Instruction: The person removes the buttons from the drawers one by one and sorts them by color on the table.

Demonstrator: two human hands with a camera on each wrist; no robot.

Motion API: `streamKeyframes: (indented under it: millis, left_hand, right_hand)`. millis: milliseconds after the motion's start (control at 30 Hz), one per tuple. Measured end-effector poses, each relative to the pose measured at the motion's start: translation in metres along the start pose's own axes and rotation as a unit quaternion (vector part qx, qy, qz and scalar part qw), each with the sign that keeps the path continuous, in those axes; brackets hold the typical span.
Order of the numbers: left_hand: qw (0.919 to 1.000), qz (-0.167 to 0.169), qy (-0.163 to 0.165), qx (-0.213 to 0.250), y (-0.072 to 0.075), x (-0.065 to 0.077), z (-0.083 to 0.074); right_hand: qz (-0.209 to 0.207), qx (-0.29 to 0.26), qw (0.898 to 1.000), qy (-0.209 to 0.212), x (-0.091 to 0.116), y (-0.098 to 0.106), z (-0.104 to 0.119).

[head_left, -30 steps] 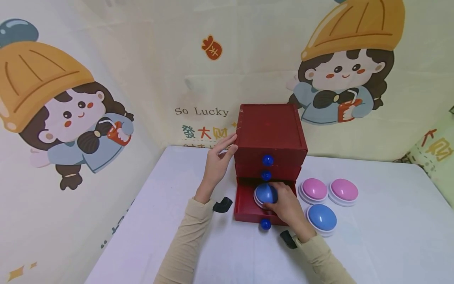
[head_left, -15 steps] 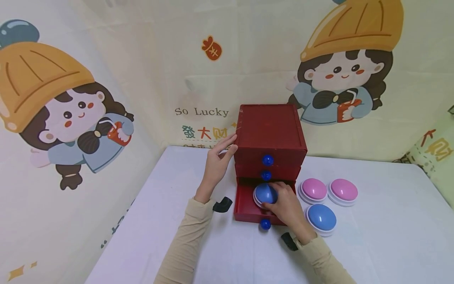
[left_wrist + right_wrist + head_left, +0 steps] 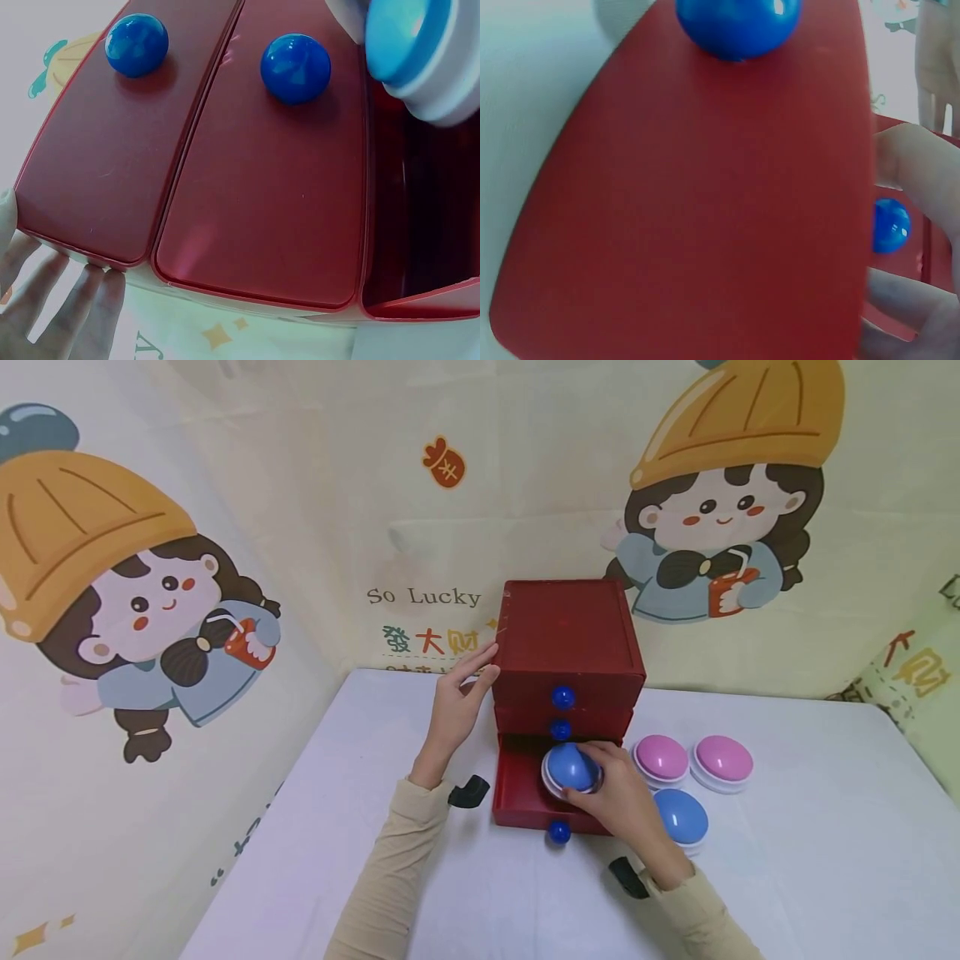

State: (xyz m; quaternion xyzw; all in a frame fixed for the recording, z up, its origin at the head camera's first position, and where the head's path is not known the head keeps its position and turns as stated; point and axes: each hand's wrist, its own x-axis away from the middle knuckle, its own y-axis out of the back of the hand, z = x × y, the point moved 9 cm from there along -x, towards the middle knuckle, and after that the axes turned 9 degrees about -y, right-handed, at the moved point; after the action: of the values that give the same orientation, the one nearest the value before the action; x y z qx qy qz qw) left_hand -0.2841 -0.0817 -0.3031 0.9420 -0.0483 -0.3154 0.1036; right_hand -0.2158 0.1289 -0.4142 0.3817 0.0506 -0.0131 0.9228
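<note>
A blue-domed buzzer button (image 3: 573, 763) with a white base is gripped by my right hand (image 3: 621, 793), fingers and thumb round its rim. It sits over the pulled-out bottom drawer (image 3: 517, 817) of a small dark red drawer cabinet (image 3: 566, 631). In the left wrist view the button (image 3: 409, 34) appears raised above the drawer's floor. My left hand (image 3: 454, 708) touches the cabinet's left side near the top, its fingers straight and holding nothing. Seen from the right wrist, the drawer front (image 3: 705, 195) hides the button.
Two pink buzzer buttons, a nearer one (image 3: 662, 757) and a farther one (image 3: 723, 758), stand right of the cabinet. Another blue button (image 3: 682, 815) stands in front of them, partly behind my right hand. The two upper drawers are closed, each with a blue knob (image 3: 563, 697).
My right hand has moved slightly right and raised the blue button within the drawer opening. The left hand keeps its place against the cabinet.
</note>
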Motion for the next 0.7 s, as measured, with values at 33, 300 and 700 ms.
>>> streamKeyframes:
  millis: [33,300,700]
  left_hand:
    - [1.0,0.0,0.0,0.0,0.0,0.0,0.0]
    - [1.0,0.0,-0.004,-0.002,0.001,0.0,0.0]
    - [0.9999,0.007,0.001,-0.008,-0.001,0.0,-0.001]
  right_hand:
    - [-0.001,-0.002,1.0,0.002,0.001,0.002,0.001]
    - [-0.006,-0.015,1.0,0.021,0.009,0.02,0.006]
    - [-0.027,0.007,0.999,0.023,0.021,0.047,0.0]
